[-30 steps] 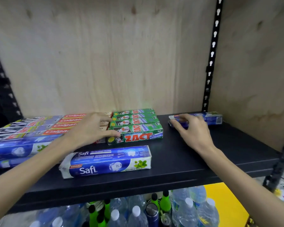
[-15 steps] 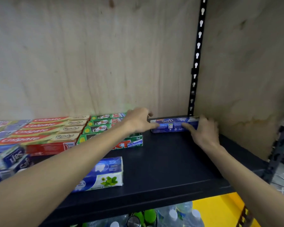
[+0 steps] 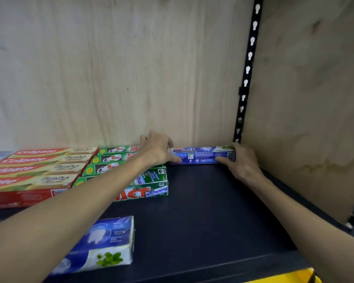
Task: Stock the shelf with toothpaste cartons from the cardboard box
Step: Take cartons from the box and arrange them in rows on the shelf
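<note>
Seating a blue Safi carton against the plywood back wall of the black shelf.
Left hand grips its left end, right hand its right end, thumbs on the front face; it looks light, stiff yet crushable, so the ends seem the best hold.

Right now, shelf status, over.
Left hand and right hand grip the blue Safi carton ends, against the back wall. Zact stack adjacent left. Nothing blocking.
</note>
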The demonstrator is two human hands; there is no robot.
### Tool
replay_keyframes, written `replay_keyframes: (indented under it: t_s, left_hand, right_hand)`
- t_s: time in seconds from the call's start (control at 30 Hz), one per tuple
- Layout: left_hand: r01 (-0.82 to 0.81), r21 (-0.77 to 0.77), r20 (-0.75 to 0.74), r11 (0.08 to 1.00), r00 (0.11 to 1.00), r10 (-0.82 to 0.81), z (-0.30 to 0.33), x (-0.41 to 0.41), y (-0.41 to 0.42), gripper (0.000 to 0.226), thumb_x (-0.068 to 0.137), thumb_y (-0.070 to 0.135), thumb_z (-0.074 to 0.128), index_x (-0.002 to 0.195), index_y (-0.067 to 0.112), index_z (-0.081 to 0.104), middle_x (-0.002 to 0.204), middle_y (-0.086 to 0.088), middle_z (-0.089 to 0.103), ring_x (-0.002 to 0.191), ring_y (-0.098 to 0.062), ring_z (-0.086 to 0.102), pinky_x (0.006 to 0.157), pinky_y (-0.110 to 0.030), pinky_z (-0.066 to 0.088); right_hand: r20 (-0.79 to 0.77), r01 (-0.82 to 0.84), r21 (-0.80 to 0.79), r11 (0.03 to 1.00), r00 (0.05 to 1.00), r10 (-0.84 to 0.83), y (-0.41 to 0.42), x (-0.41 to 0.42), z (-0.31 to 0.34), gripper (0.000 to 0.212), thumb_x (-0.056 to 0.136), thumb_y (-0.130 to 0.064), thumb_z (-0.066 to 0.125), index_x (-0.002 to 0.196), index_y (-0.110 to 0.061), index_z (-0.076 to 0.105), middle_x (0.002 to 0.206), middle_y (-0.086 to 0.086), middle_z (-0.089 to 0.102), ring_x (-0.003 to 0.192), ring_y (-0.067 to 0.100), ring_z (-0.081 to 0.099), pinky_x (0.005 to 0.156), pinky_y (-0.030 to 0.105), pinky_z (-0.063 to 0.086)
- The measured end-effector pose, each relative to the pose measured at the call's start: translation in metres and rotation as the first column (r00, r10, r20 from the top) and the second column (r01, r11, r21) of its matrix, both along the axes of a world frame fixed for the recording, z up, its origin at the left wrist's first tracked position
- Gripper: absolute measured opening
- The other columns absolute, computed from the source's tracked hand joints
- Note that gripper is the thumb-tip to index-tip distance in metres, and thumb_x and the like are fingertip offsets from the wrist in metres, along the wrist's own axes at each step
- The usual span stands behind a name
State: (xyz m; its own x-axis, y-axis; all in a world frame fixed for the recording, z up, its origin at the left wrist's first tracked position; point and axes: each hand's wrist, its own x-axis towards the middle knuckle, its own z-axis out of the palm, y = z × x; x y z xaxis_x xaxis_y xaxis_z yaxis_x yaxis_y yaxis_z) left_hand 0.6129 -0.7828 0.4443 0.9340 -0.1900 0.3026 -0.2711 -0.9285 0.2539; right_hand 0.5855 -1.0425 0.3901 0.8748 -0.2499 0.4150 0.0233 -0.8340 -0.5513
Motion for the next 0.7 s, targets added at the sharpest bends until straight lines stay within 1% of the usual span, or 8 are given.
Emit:
replay_keyframes:
  t_s: [0.1,0.17,0.23,0.33,0.5,0.6,0.7]
  left_hand:
    - [-0.041,-0.034,0.068,0.999,0.997,0.043,0.0,0.006,-0.003,0.054,0.065,0.058,0.086,0.101,0.021,0.071,0.1,0.005,0.067,0.105,-0.018,0.055,0.092,-0.035,0.039]
    - [-0.076,-0.037,0.106,0.996,0.991,0.08,0.0,0.01,-0.005,0.055,0.061,0.059,0.088,0.092,0.015,0.073,0.092,0.002,0.07,0.095,-0.019,0.062,0.086,-0.034,0.048]
    - [-0.1,-0.053,0.103,0.994,0.989,0.105,-0.002,0.014,-0.005,0.057,0.058,0.06,0.089,0.083,0.01,0.074,0.084,-0.002,0.071,0.085,-0.021,0.066,0.081,-0.038,0.056]
    - [-0.126,-0.071,0.076,0.989,0.988,0.131,-0.004,0.017,-0.004,0.056,0.058,0.06,0.09,0.073,0.008,0.073,0.076,-0.003,0.071,0.076,-0.02,0.067,0.074,-0.04,0.058]
    - [-0.135,-0.078,0.056,0.988,0.989,0.139,-0.003,0.017,-0.007,0.057,0.058,0.059,0.09,0.076,0.007,0.074,0.079,-0.005,0.071,0.078,-0.021,0.066,0.075,-0.041,0.059]
    - [-0.139,-0.072,0.058,0.988,0.988,0.143,-0.004,0.016,-0.007,0.059,0.057,0.06,0.09,0.077,0.007,0.073,0.081,-0.006,0.07,0.08,-0.022,0.066,0.076,-0.042,0.059]
    - [-0.141,-0.07,0.07,0.988,0.987,0.146,-0.005,0.015,-0.007,0.061,0.056,0.061,0.089,0.078,0.006,0.075,0.083,-0.006,0.071,0.081,-0.022,0.066,0.077,-0.042,0.059]
  right_hand:
    - [-0.007,-0.015,-0.018,1.0,1.0,0.015,-0.001,0.013,0.0,0.058,0.078,-0.063,0.074,0.114,-0.019,0.064,0.111,0.01,0.069,0.107,0.033,0.061,0.093,0.046,0.052]
    - [-0.015,-0.022,-0.022,1.0,1.0,0.021,-0.001,0.019,0.002,0.057,0.078,-0.062,0.075,0.114,-0.019,0.064,0.112,0.012,0.068,0.106,0.033,0.06,0.091,0.043,0.052]
    - [-0.004,-0.038,-0.02,0.999,0.999,0.038,-0.002,0.024,0.002,0.056,0.079,-0.057,0.077,0.116,-0.017,0.066,0.112,0.013,0.068,0.104,0.032,0.061,0.089,0.041,0.052]
    - [0.014,-0.065,0.002,0.998,0.998,0.065,-0.004,0.031,0.001,0.056,0.079,-0.051,0.08,0.118,-0.013,0.066,0.113,0.012,0.069,0.104,0.031,0.063,0.092,0.042,0.053]
    - [-0.02,-0.043,-0.038,0.998,0.999,0.042,-0.005,0.04,-0.001,0.065,0.081,-0.059,0.075,0.13,-0.018,0.06,0.126,0.014,0.06,0.116,0.034,0.055,0.098,0.041,0.046]
    - [-0.022,-0.01,-0.088,0.996,1.0,0.008,-0.007,0.041,-0.002,0.067,0.081,-0.068,0.068,0.132,-0.025,0.06,0.126,0.015,0.059,0.116,0.036,0.053,0.097,0.042,0.043]
    - [-0.029,-0.004,-0.09,0.996,1.0,0.001,-0.008,0.041,-0.003,0.067,0.079,-0.072,0.065,0.132,-0.031,0.059,0.124,0.013,0.062,0.115,0.035,0.053,0.096,0.041,0.041]
